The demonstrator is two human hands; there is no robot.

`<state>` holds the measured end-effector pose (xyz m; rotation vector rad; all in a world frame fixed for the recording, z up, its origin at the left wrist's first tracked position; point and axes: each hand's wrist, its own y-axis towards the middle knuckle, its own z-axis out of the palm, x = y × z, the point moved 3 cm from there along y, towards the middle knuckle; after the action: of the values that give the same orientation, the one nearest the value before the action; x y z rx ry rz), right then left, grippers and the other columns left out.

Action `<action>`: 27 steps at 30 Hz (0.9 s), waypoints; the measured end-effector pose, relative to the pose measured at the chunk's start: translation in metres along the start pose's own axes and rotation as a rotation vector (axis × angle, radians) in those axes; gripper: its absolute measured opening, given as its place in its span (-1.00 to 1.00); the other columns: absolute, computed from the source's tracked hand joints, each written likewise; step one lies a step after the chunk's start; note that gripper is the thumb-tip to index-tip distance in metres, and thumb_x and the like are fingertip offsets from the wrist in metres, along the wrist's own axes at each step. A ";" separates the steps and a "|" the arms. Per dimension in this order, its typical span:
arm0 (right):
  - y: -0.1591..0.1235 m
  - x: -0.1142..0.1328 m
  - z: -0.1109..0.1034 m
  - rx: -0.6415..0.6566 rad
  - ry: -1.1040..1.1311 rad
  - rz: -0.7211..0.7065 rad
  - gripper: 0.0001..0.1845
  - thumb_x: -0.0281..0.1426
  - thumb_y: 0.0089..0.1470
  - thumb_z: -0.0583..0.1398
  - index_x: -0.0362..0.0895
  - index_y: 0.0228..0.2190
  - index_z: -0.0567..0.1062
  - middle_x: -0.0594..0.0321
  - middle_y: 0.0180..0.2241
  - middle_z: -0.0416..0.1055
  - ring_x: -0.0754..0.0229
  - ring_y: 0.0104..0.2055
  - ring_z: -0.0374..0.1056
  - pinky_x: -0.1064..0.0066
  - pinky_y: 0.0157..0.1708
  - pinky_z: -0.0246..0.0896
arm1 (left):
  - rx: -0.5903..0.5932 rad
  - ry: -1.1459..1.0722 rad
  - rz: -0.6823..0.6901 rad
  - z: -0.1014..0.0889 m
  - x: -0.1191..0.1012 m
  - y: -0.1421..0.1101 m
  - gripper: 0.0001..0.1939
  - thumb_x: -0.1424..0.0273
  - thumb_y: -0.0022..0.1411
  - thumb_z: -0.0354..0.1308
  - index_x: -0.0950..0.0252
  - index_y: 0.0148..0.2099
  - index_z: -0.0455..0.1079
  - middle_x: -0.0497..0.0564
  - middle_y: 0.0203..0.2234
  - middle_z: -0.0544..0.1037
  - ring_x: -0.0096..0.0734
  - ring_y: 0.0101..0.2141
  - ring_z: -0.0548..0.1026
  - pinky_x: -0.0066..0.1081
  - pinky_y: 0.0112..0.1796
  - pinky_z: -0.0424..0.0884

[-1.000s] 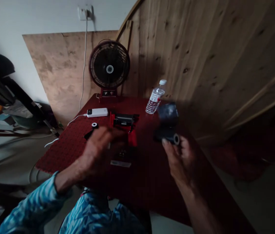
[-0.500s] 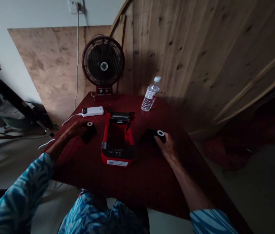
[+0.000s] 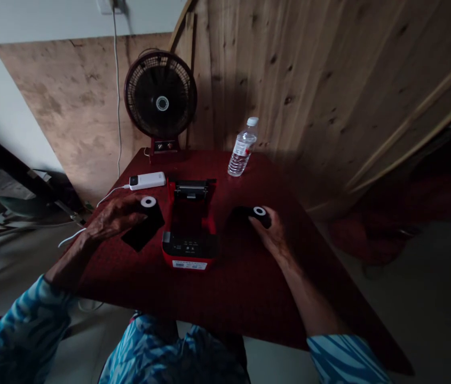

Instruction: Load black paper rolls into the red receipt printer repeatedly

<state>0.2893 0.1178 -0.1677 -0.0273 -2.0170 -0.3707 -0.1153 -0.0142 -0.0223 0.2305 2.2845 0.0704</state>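
Note:
My left hand (image 3: 113,217) is closed round a black ribbon roll (image 3: 151,221) with a white core, and a loose dark strip hangs below it. On the other side, my right hand (image 3: 278,234) grips a second black ribbon roll (image 3: 266,220), its white core end facing up. A dark strip stretches from this roll toward the left. Between the hands stands a red and black label printer (image 3: 189,246) with its top open, showing a black roller at the back. Neither roll touches the printer.
A dark red table (image 3: 241,298) carries everything. Behind the printer are a white power bank (image 3: 147,181) with a cable, a fan (image 3: 161,96) and a clear water bottle (image 3: 243,148). Wooden boards (image 3: 289,80) rise along the back.
My left hand has lifted its roll closer to the camera and slightly toward the printer; more of the dark strip shows. My right hand stays nearly in place. The view has shifted a little.

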 end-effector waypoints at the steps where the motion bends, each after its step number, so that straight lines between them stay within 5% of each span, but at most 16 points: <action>1: -0.002 0.003 -0.003 -0.006 0.030 0.018 -0.16 0.15 -0.18 0.25 -0.08 0.05 0.41 0.00 0.00 0.47 -0.15 0.05 0.37 -0.03 0.08 0.25 | 0.030 0.040 0.063 0.005 -0.014 0.000 -0.55 0.15 0.26 0.15 0.25 0.10 0.49 0.10 -0.09 0.63 -0.12 -0.11 0.58 -0.28 -0.11 0.51; 7: -0.006 0.003 -0.022 -0.136 0.259 0.115 -0.27 0.13 0.04 0.13 -0.08 0.09 0.36 0.02 -0.03 0.46 -0.04 -0.04 0.45 0.07 -0.05 0.37 | 0.104 0.377 0.178 0.049 -0.060 0.024 -0.60 0.28 0.27 0.20 0.21 0.14 0.48 0.06 -0.05 0.65 -0.18 -0.10 0.61 -0.26 -0.04 0.49; 14: -0.006 0.006 -0.020 -0.042 0.208 0.027 -0.35 0.17 0.05 0.13 -0.03 -0.04 0.49 0.04 0.02 0.51 -0.06 0.04 0.44 0.04 0.05 0.33 | 0.263 0.857 0.016 0.082 -0.081 0.051 -0.59 0.49 0.29 0.14 0.10 0.14 0.52 0.11 0.04 0.62 -0.02 -0.02 0.59 -0.17 -0.06 0.50; 21: -0.004 0.011 -0.018 0.004 0.157 -0.020 -0.35 0.17 0.01 0.13 -0.06 -0.13 0.55 0.01 -0.06 0.55 -0.08 -0.03 0.45 -0.01 0.02 0.33 | 0.392 0.846 0.023 0.101 -0.079 0.074 -0.71 0.55 0.28 0.12 0.25 -0.09 0.64 0.25 -0.11 0.66 0.12 -0.08 0.61 -0.08 -0.14 0.51; 27: -0.004 0.012 -0.015 0.021 0.127 -0.058 -0.40 0.13 0.01 0.12 -0.07 -0.17 0.55 0.02 -0.11 0.56 -0.08 -0.06 0.46 -0.02 0.03 0.32 | 0.435 0.732 0.051 0.083 -0.077 0.073 -0.72 0.51 0.25 0.22 0.17 -0.04 0.62 0.08 -0.10 0.69 -0.11 -0.12 0.64 -0.29 -0.12 0.51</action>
<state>0.2967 0.1082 -0.1522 0.0666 -1.8994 -0.3783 0.0072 0.0408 -0.0115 0.5612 3.0042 -0.3801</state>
